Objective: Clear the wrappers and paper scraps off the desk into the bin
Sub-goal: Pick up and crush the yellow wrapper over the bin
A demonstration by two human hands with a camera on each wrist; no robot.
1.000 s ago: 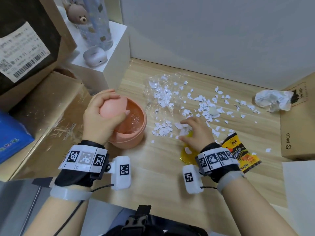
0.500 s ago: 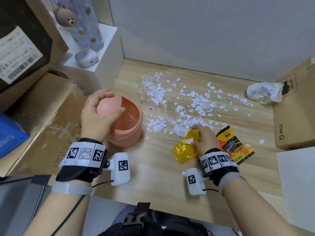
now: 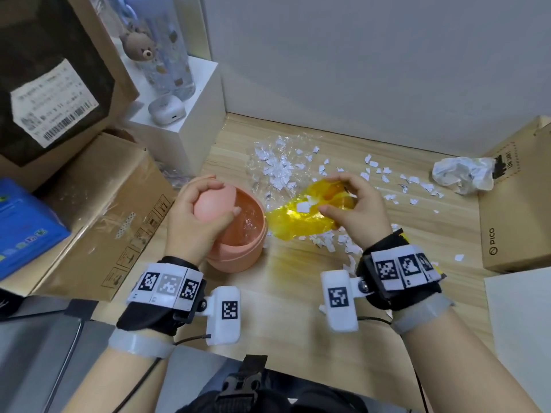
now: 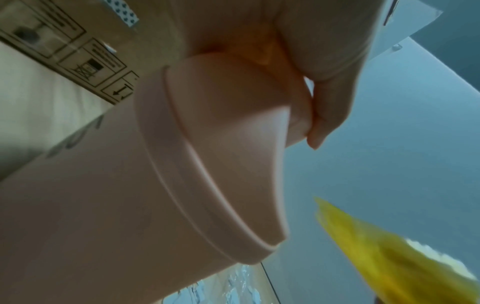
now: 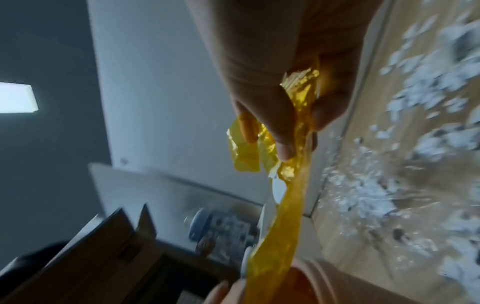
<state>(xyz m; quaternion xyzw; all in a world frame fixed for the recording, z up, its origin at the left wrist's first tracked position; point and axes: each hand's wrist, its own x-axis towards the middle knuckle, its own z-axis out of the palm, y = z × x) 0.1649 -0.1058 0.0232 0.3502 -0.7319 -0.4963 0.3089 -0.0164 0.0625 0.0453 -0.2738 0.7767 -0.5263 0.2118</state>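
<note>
A small pink bin (image 3: pixel 240 260) stands on the wooden desk (image 3: pixel 298 293), and my left hand (image 3: pixel 215 204) grips its pink lid (image 3: pixel 205 205), tilted up over the opening. My right hand (image 3: pixel 337 199) pinches a crumpled yellow wrapper (image 3: pixel 298 223) in the air just right of the bin's rim, with a paper scrap stuck to it. In the right wrist view the yellow wrapper (image 5: pixel 288 205) hangs from my fingers (image 5: pixel 283 144) down towards the bin (image 5: pixel 327 286). In the left wrist view the wrapper (image 4: pixel 389 261) is beside the bin (image 4: pixel 168 185). White paper scraps (image 3: pixel 408 186) litter the desk behind.
A clear plastic film (image 3: pixel 277 165) with scraps lies behind the bin. A crumpled white wad (image 3: pixel 460 174) sits at the far right by a cardboard box (image 3: pixel 512 210). Cardboard boxes (image 3: pixel 98 210) and a white stand (image 3: pixel 182 126) line the left. A snack packet (image 3: pixel 401 234) peeks from behind my right wrist.
My right hand picked the yellow wrapper up off the desk and carried it up and left to the bin's rim. My left hand kept holding the lid.
</note>
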